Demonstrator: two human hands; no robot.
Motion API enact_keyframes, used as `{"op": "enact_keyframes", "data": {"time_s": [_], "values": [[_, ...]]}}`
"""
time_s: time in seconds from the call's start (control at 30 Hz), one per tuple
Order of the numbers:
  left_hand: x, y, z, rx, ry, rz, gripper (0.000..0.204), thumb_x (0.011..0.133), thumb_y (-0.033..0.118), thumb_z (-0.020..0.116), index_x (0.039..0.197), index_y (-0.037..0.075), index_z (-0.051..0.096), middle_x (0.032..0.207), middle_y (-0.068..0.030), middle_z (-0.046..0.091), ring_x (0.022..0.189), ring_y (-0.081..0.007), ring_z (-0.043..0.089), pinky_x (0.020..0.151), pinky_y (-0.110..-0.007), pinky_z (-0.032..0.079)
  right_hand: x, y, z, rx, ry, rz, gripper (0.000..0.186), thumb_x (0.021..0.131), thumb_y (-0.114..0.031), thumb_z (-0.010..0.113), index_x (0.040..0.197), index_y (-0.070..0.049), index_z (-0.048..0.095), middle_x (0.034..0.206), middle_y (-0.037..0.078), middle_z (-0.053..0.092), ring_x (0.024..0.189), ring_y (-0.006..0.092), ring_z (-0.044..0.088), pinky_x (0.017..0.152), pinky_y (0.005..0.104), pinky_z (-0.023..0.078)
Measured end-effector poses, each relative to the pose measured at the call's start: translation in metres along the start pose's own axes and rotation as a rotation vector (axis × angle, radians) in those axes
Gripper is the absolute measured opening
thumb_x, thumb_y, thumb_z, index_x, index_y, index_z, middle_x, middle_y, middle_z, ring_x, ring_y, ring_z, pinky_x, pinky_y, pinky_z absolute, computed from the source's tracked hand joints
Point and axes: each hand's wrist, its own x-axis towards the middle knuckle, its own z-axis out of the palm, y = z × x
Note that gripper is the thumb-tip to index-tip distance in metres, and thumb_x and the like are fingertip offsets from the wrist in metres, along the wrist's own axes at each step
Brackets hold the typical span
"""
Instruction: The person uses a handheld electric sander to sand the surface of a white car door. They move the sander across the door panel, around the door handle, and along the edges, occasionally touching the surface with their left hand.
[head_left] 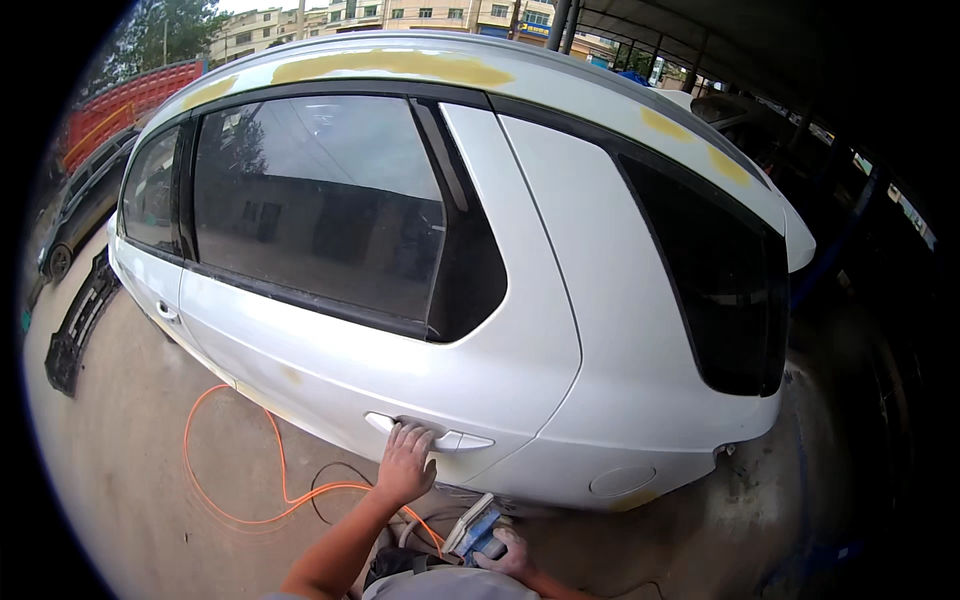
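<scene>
The white car point(520, 380) fills the middle of the head view, with yellowish patches point(390, 65) along its roof edge and fainter ones low on the body. My left hand point(405, 465) is at the rear door handle point(465, 440), its fingers curled over it. Below, near the bottom of the view, my right hand point(508, 550) grips a blue sander point(472, 525) with a pale pad, held beside the lower edge of the car.
An orange hose point(285, 480) and a dark cable loop on the concrete ground at lower left. A loose black bumper point(80, 315) lies left of the car; a dark parked car point(80, 205) and red truck point(105, 115) stand behind. A canopy point(640, 25) shades the right.
</scene>
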Motion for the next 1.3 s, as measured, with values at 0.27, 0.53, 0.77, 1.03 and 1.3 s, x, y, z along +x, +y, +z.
{"op": "enact_keyframes", "data": {"time_s": [0.27,0.53,0.77,1.03,1.3], "values": [[-0.176,0.052,0.037,-0.482,0.132,-0.728,0.031,0.081,0.005,0.069,0.111,-0.002,0.065,0.114,-0.0218,0.069,0.105,-0.0377,0.068,0.092,-0.044,0.056,0.066,-0.032,-0.007,0.059,-0.212,-0.110,0.063,0.069,-0.032,0.094,0.108,0.008,0.066,0.104,0.027,0.070,0.099,0.0430,0.071,0.092,0.0481,0.058],[-0.242,0.045,0.011,-0.513,0.286,-0.749,0.043,0.079,0.004,0.074,0.120,0.002,0.062,0.114,-0.0199,0.066,0.100,-0.0341,0.068,0.084,-0.041,0.056,0.134,-0.087,0.067,0.065,-0.322,-0.046,0.071,0.070,-0.029,0.094,0.120,0.010,0.063,0.115,0.030,0.070,0.107,0.0432,0.071,0.098,0.0474,0.056],[-0.242,0.027,-0.012,-0.468,0.326,-0.713,0.087,0.070,0.020,0.086,0.144,-0.003,0.047,0.143,-0.0277,0.050,0.135,-0.0461,0.047,0.118,-0.054,0.037,0.146,-0.131,0.147,-0.005,-0.361,0.139,0.075,0.074,-0.028,0.092,0.128,0.014,0.059,0.124,0.032,0.067,0.117,0.0432,0.066,0.104,0.0464,0.051],[-0.250,0.008,0.016,-0.382,0.380,-0.870,0.091,0.068,0.020,0.088,0.146,-0.003,0.046,0.146,-0.0286,0.045,0.134,-0.0482,0.045,0.116,-0.055,0.040,0.133,-0.162,0.173,-0.092,-0.467,0.239,0.068,0.077,-0.023,0.088,0.127,0.015,0.061,0.127,0.032,0.067,0.121,0.0424,0.065,0.108,0.0447,0.049],[-0.248,-0.009,0.012,-0.383,0.633,-0.808,0.091,0.066,0.015,0.087,0.145,-0.003,0.047,0.149,-0.0284,0.046,0.134,-0.0486,0.045,0.116,-0.056,0.038,0.150,-0.186,0.179,-0.066,-0.513,0.154,0.073,0.079,-0.027,0.090,0.129,0.016,0.059,0.128,0.031,0.066,0.122,0.0386,0.064,0.108,0.0446,0.048]]}}
